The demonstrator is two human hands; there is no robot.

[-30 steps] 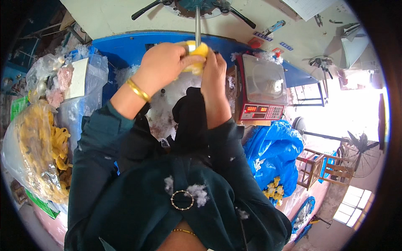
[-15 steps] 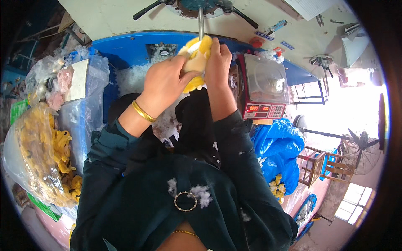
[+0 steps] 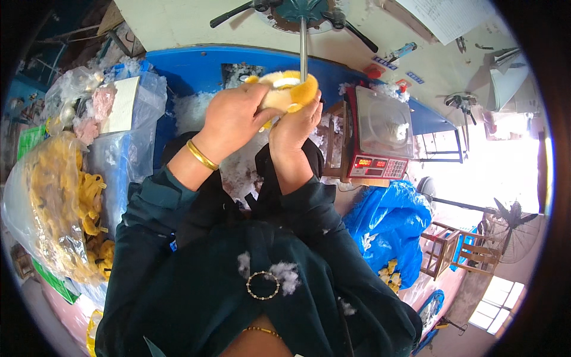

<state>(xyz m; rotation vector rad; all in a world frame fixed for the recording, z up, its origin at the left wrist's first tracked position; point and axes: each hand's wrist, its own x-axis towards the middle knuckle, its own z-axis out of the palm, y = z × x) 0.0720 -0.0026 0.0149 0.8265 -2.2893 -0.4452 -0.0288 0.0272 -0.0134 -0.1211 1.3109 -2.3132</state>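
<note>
Both hands are around a yellow and cream plush toy piece [image 3: 304, 93] with a white patch in its upper side. My left hand [image 3: 233, 118] pinches its left side, thumb in front. My right hand [image 3: 292, 130] cups it from below and the right, fingers bent up behind it. A thin metal tube [image 3: 303, 50] comes down from a machine head [image 3: 302, 13] and meets the plush at its upper edge. Whether the tube's end sits inside the plush is hidden.
At the right stands a red digital scale [image 3: 379, 165] with a pan. A blue plastic sack [image 3: 392, 214] lies below it, near yellow plush pieces [image 3: 391, 275]. A clear bag of yellow plush skins [image 3: 53, 202] is at the left. White fluff [image 3: 191, 113] covers parts of the blue tray.
The plush has turned and tilted to show its white patch. My right hand has moved from its upper right side to underneath. The whole view has shifted slightly.
</note>
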